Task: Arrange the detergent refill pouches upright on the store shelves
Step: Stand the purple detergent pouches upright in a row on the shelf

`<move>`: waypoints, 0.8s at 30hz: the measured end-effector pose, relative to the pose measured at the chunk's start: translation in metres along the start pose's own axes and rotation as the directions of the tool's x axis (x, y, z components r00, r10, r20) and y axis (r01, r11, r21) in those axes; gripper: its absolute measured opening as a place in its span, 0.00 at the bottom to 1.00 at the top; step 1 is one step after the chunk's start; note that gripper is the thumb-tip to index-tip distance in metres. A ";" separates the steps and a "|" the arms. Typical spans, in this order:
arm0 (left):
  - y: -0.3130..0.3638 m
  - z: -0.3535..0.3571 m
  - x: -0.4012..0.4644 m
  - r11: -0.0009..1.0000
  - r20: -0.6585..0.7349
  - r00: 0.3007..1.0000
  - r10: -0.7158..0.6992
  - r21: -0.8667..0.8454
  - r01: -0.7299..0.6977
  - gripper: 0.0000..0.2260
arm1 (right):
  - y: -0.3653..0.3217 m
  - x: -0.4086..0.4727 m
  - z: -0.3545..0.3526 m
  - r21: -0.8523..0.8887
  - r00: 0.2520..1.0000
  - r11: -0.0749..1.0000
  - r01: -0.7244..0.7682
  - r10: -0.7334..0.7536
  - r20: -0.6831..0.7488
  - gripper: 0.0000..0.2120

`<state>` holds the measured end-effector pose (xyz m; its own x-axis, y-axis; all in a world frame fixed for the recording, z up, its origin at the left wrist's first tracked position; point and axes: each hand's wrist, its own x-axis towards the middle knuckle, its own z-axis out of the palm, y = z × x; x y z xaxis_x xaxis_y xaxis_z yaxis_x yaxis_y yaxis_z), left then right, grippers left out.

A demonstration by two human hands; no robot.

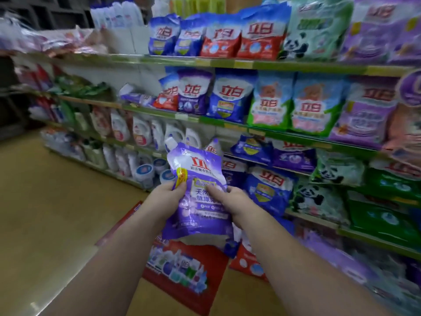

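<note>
A purple detergent refill pouch with a white spout at its top left is held upright in front of me, in mid air before the shelves. My left hand grips its left edge near a yellow sticker. My right hand holds its right side, thumb across the front. Behind it, a green-edged shelf carries standing detergent bags, and the lower shelf holds more blue and purple bags.
A red cardboard box printed with detergent products sits on the floor below the pouch. White bottles line the shelves to the left. Tan floor stretches along the aisle on the left.
</note>
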<state>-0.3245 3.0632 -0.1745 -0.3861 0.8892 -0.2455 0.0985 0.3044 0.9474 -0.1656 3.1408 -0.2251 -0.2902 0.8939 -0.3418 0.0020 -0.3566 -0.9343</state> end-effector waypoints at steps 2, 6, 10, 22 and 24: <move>-0.009 -0.015 0.049 0.995 0.022 0.996 -0.092 -0.032 0.092 0.07 | -0.002 0.045 0.022 -0.038 1.000 0.999 -0.017 0.017 -0.005 0.23; -0.018 -0.047 0.140 0.943 0.202 0.942 -0.270 -0.143 0.301 0.12 | -0.002 0.129 0.062 -0.057 0.998 0.997 -0.060 0.058 -0.038 0.24; -0.021 -0.064 0.224 0.894 0.317 0.869 -0.380 -0.115 0.433 0.15 | -0.006 0.196 0.087 -0.125 0.997 0.991 -0.046 0.037 -0.069 0.27; 0.002 -0.009 0.426 0.959 0.084 0.956 -0.282 0.058 0.278 0.17 | -0.054 0.398 0.065 -0.035 0.970 0.985 -0.171 0.163 -0.181 0.29; 0.003 0.003 0.453 0.953 0.081 0.950 -0.301 0.066 0.297 0.16 | -0.062 0.434 0.051 -0.107 0.951 0.984 -0.142 0.106 -0.291 0.21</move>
<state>-0.4967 3.4678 -0.2839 -0.3222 0.7807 -0.5355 0.0403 0.5764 0.8162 -0.3406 3.5374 -0.3103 0.0027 0.8914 -0.4532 0.1453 -0.4487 -0.8818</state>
